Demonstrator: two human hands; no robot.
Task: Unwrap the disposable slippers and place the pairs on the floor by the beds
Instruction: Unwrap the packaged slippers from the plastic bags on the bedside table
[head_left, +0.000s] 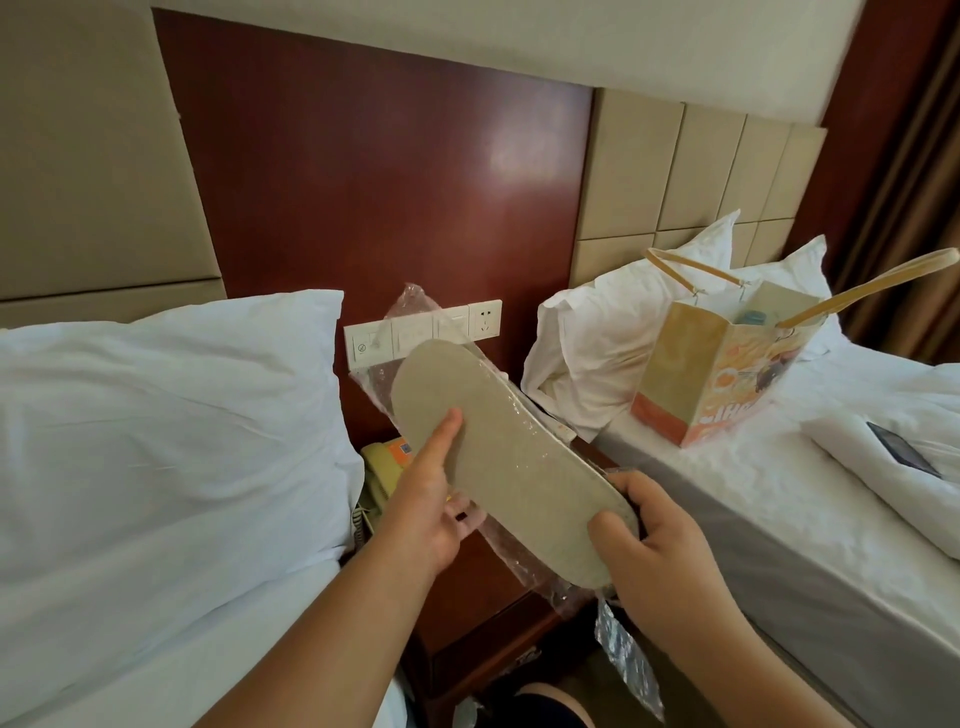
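I hold a beige disposable slipper (498, 457) sole-up over the gap between two beds. Its clear plastic wrapper (415, 317) sticks out past the toe and hangs crumpled below the heel. My left hand (431, 499) grips the slipper's left edge together with the wrapper, its index finger stretched along the sole. My right hand (644, 540) pinches the heel end, thumb on top. Whether a second slipper lies beneath this one is hidden.
A left bed with a white pillow (156, 415) and a right bed (779, 493) flank a dark wooden nightstand (483, 597) holding a yellow telephone (379, 467). A paper gift bag (717, 374) and a phone (904, 447) lie on the right bed. A socket panel (410, 332) sits on the headboard wall.
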